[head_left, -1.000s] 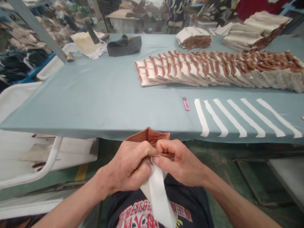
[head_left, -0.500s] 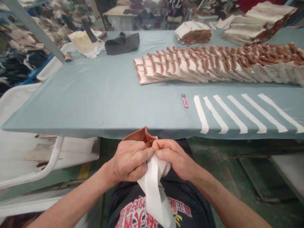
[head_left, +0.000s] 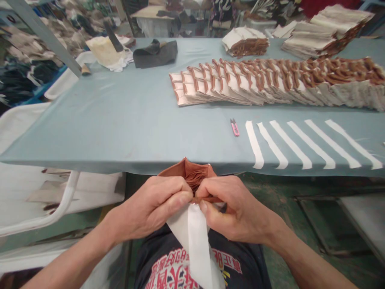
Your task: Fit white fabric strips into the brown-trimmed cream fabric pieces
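In front of my lap, at the table's near edge, is a brown and off-white sewn fabric piece [head_left: 197, 176] with a gathered brown inside. My left hand [head_left: 159, 204] pinches its brown edge between thumb and fingers. Close beside it, my right hand [head_left: 231, 206] grips the same edge, fingers curled. A white strip [head_left: 199, 245] hangs down from the edge between both hands, over the off-white cloth. Where the strip joins the edge is partly covered by my fingertips.
On the blue-green table [head_left: 120, 128] lie pink thread snips [head_left: 234, 127] and several white strips [head_left: 279, 146]. Behind them stretches a long overlapping row of brown-edged pieces [head_left: 255, 82]. Further back are stacked pieces [head_left: 245, 40] and a dark cloth [head_left: 155, 54]. A white cart [head_left: 72, 192] stands at left.
My hands have spread slightly, with the right hand turning and the fabric's brown opening showing wider. The brown edge now shows between my fingers, and the white strip hangs straighter.
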Demonstrator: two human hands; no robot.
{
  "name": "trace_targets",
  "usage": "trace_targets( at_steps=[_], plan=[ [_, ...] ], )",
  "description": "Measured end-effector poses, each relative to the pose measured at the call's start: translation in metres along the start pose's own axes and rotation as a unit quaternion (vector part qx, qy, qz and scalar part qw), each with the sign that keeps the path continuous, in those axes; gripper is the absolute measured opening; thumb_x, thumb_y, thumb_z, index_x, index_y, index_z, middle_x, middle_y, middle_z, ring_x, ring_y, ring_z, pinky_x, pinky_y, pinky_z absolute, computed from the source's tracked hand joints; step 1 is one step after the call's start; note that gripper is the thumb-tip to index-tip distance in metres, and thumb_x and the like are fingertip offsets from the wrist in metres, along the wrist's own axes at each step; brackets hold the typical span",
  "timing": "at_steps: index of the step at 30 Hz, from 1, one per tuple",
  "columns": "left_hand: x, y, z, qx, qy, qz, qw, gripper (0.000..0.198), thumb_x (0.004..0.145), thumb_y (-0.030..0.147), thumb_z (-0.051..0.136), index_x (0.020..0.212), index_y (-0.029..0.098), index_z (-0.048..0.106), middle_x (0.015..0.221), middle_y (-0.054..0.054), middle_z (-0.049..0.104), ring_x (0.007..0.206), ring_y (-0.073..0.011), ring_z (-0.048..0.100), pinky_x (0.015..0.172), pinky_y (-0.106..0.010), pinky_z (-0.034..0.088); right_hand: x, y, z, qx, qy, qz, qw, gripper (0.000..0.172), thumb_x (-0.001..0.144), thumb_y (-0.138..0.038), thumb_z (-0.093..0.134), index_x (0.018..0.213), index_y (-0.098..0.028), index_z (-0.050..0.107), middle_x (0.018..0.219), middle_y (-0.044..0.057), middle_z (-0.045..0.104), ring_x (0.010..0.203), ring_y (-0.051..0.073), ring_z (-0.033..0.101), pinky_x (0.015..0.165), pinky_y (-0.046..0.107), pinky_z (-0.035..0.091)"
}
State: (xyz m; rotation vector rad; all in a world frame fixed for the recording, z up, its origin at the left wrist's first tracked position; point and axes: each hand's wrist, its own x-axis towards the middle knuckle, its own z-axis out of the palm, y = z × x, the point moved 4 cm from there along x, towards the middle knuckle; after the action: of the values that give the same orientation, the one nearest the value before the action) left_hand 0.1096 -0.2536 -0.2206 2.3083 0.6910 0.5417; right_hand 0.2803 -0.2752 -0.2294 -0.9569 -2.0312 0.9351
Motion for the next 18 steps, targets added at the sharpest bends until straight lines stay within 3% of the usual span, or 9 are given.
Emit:
trace_targets(
  at_steps=[2,5,7,11,15,18],
  plan=[
    [-0.001,0.001,0.0,0.058,-0.003,0.055,0.997,0.035,0.111,0.026,0.039,0.08,0.019,0.054,0.068,0.004,0.056,0.058,-0.0105,0.05,0.057,-0.024,0.038,-0.001,-0.001,0.002,0.019,0.005,-0.002,1.0,0.013,0.076,-0.008,0.051,0.07,-0.018,0.053,0.06,-0.008,0.049,0.053,0.006,0.041,0.055,0.021,0.031],
    [-0.006,-0.001,0.003,0.136,0.055,0.14,0.979,0.045,0.113,0.031,0.034,0.073,0.021,0.052,0.058,0.004,0.051,0.05,-0.0123,0.044,0.052,-0.028,0.032,-0.003,0.001,0.009,0.082,-0.005,0.029,0.996,0.013,0.075,-0.009,0.049,0.068,-0.019,0.053,0.059,-0.008,0.047,0.051,0.006,0.039,0.052,0.021,0.03],
    [-0.009,-0.005,0.005,0.137,0.088,0.161,0.973,0.047,0.113,0.034,0.033,0.072,0.021,0.051,0.055,0.004,0.049,0.048,-0.0124,0.042,0.05,-0.028,0.031,-0.005,0.005,0.015,0.121,-0.019,0.068,0.99,0.013,0.077,-0.011,0.048,0.069,-0.02,0.053,0.059,-0.007,0.047,0.051,0.007,0.039,0.05,0.021,0.03],
    [-0.012,-0.009,0.006,0.091,0.089,0.139,0.982,0.04,0.112,0.036,0.04,0.077,0.02,0.053,0.057,0.004,0.054,0.048,-0.0107,0.047,0.051,-0.025,0.034,-0.004,0.009,0.019,0.111,-0.013,0.065,0.992,0.014,0.081,-0.011,0.051,0.07,-0.02,0.055,0.063,-0.006,0.054,0.054,0.008,0.044,0.054,0.022,0.033],
    [-0.008,-0.001,-0.001,0.015,0.026,0.104,0.994,0.037,0.11,0.043,0.045,0.085,0.019,0.058,0.066,0.003,0.063,0.055,-0.0093,0.054,0.055,-0.022,0.038,-0.005,-0.001,0.011,0.051,-0.009,-0.009,0.999,0.015,0.087,-0.01,0.056,0.076,-0.02,0.058,0.068,-0.004,0.062,0.06,0.01,0.05,0.062,0.025,0.038],
    [-0.002,0.004,-0.009,-0.044,-0.03,0.048,0.997,0.031,0.106,0.04,0.056,0.083,0.018,0.058,0.071,0.004,0.061,0.059,-0.0078,0.053,0.058,-0.021,0.037,-0.008,-0.008,0.005,0.012,-0.032,-0.032,0.999,0.015,0.093,-0.011,0.057,0.082,-0.019,0.062,0.073,-0.001,0.067,0.067,0.012,0.057,0.067,0.026,0.039]
  ],
)
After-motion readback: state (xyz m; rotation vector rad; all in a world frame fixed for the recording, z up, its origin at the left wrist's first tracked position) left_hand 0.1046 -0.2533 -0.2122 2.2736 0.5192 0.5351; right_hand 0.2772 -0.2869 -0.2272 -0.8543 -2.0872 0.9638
